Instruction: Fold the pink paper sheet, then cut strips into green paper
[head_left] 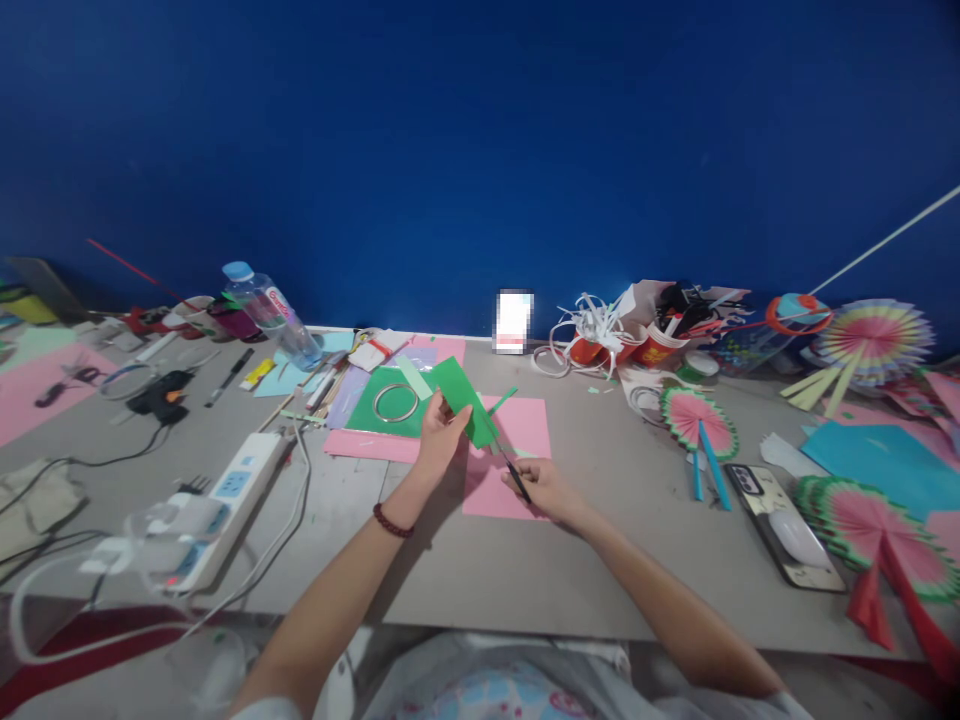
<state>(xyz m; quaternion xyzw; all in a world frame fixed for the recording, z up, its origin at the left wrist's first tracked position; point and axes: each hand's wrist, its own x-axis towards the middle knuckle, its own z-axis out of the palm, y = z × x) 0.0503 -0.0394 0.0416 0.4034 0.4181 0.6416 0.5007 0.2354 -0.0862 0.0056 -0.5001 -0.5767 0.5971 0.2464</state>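
Note:
My left hand [441,432] pinches a sheet of green paper [461,397] and holds it up, tilted, above the table. My right hand [544,487] is closed on a pair of scissors [508,462]; their blades reach the lower right edge of the green sheet. A thin green strip [501,402] sticks out from the paper to the right. Below the hands lies a pink sheet [504,455]. A larger green sheet [390,405] with a metal ring [395,402] on it lies to the left of the hands.
On the left are a white power strip [225,495] with cables, a glue gun [157,396] and a water bottle [271,312]. On the right lie pink-green paper fans [697,420], a phone [787,525], red cups [645,348] with scraps and a blue sheet [877,460].

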